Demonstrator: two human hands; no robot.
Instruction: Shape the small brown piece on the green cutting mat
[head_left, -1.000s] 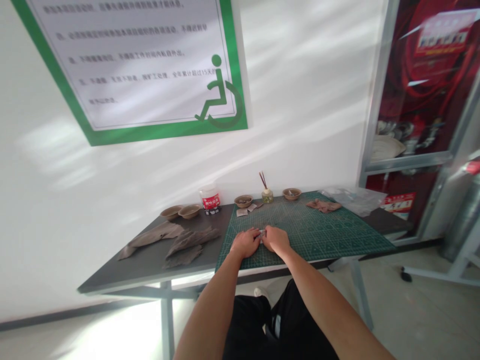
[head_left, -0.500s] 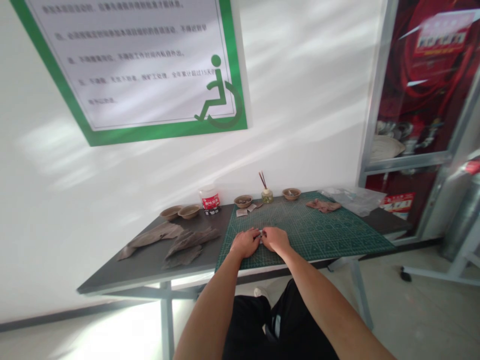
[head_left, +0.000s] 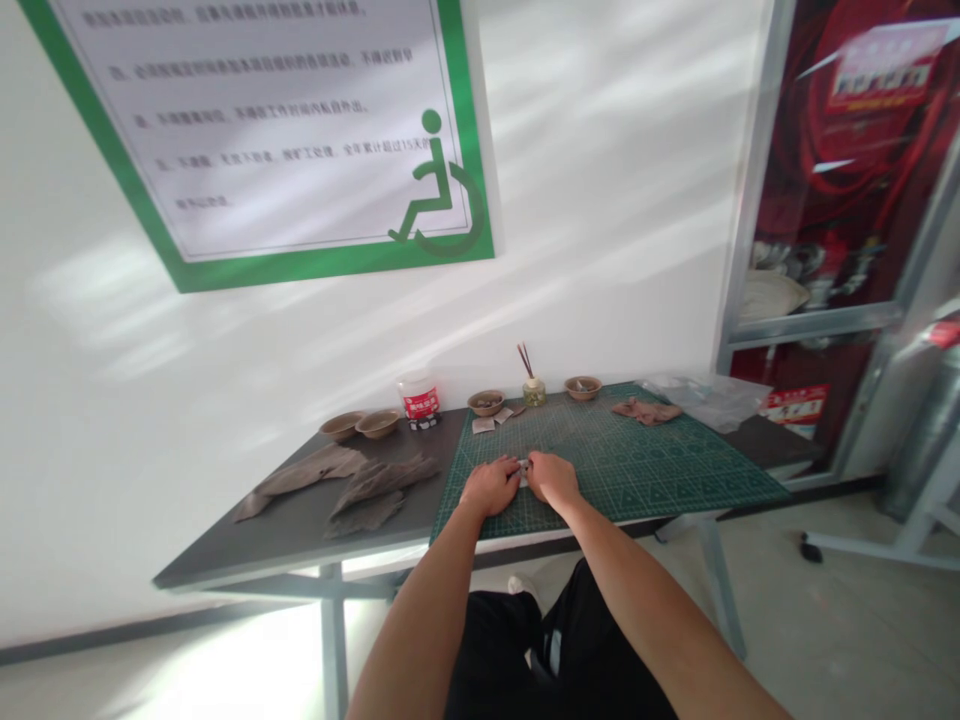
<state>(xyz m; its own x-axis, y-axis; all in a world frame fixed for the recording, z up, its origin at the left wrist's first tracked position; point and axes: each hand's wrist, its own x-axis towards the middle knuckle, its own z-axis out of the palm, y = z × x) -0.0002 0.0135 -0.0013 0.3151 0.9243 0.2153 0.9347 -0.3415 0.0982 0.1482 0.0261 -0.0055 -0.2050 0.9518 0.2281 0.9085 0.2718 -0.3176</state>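
Low over the green cutting mat (head_left: 622,460), both hands meet at a small pale piece (head_left: 524,474) with darker marks. Its kind is too small to make out, and fingers cover much of it. My left hand (head_left: 490,487) grips its left side, fingers close together. On the other side my right hand (head_left: 553,480) is closed, with thumb and curled fingers at the piece's right edge. Just beyond the hands lie flat light squares (head_left: 484,425), near a brown bowl (head_left: 487,403) with small things in it.
Grey-brown cloths (head_left: 382,485) lie on the dark table (head_left: 247,545) at left. Behind them are two bowls (head_left: 379,424) and a red-labelled jar (head_left: 420,402). A reed diffuser (head_left: 534,391), another bowl (head_left: 583,388), a crumpled cloth (head_left: 646,411) and clear plastic (head_left: 709,400) line the back.
My right hand has shifted very slightly to the right, and more of the small pale piece shows between the hands. My left hand stays almost in place.
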